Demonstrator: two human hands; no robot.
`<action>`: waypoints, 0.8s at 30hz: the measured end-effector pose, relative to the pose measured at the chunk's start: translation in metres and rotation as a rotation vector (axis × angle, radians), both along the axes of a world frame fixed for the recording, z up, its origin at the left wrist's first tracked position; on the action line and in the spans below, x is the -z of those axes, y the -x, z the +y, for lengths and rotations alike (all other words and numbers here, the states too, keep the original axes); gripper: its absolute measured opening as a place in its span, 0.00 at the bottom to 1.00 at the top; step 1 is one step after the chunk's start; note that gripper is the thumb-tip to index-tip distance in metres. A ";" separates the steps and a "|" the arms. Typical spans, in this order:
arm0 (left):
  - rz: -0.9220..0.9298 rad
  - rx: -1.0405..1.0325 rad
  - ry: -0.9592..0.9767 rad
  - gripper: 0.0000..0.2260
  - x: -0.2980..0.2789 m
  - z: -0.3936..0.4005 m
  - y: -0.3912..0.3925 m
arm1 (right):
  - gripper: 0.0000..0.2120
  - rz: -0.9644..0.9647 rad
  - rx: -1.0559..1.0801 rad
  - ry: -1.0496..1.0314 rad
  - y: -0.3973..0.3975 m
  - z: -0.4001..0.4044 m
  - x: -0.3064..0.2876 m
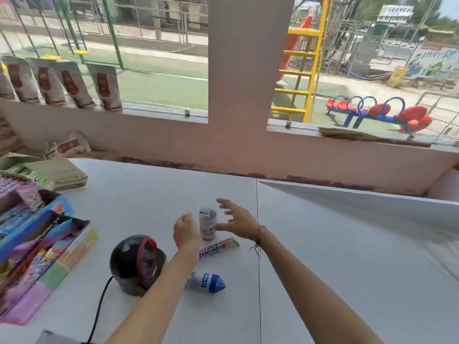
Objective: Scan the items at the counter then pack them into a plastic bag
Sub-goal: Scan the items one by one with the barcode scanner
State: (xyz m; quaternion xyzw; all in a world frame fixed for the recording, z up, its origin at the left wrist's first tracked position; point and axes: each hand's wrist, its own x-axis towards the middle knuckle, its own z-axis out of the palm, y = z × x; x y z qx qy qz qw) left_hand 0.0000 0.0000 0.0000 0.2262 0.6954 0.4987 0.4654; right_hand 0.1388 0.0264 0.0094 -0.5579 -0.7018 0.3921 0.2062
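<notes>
A small clear cup-shaped container (pixel 208 223) stands upright on the white counter (pixel 149 194). My left hand (pixel 185 230) is just left of it, fingers curled, holding nothing I can see. My right hand (pixel 236 220) hovers to its right with fingers spread, not touching it. A Mentos roll (pixel 218 248) lies flat just in front of the container. A white bottle with a blue pointed cap (pixel 207 281) lies on its side nearer to me. The black barcode scanner (pixel 137 264) stands to the left, its red-ringed window facing right.
Open boxes of colourful sweets (pixel 42 254) crowd the left edge. Folded beige bags (pixel 59 173) lie at the back left. Snack pouches (pixel 74 83) line the window sill. A seam (pixel 258 244) divides the counter. The scanner's black cable (pixel 98 311) runs toward me.
</notes>
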 end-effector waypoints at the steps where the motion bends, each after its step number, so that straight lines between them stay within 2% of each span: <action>1: -0.067 -0.042 0.076 0.17 0.008 -0.001 0.001 | 0.38 -0.018 -0.033 0.024 0.005 0.001 0.004; 4: -0.212 -0.023 0.175 0.12 0.028 -0.001 0.003 | 0.34 0.059 -0.049 0.040 0.017 0.002 0.015; 7: -0.290 0.026 0.140 0.12 0.033 0.002 0.007 | 0.29 0.235 0.103 0.036 0.015 0.006 0.021; 10: -0.315 0.098 0.073 0.11 0.024 -0.005 0.008 | 0.27 0.563 0.352 0.216 0.001 -0.002 0.023; 12: -0.378 0.175 0.016 0.12 0.018 -0.016 0.007 | 0.26 0.777 0.418 0.346 -0.007 -0.016 0.023; 14: -0.445 0.230 -0.059 0.12 0.017 -0.029 0.007 | 0.24 0.885 0.426 0.373 -0.014 -0.030 0.023; 17: -0.517 0.259 -0.126 0.13 0.018 -0.048 0.011 | 0.21 0.948 0.397 0.354 -0.015 -0.052 0.016; 21: -0.630 0.256 -0.109 0.13 0.017 -0.072 0.018 | 0.24 0.963 0.429 0.307 -0.003 -0.081 0.007; 24: -0.748 0.198 -0.070 0.13 0.018 -0.087 0.022 | 0.25 0.833 0.430 0.152 0.014 -0.095 -0.003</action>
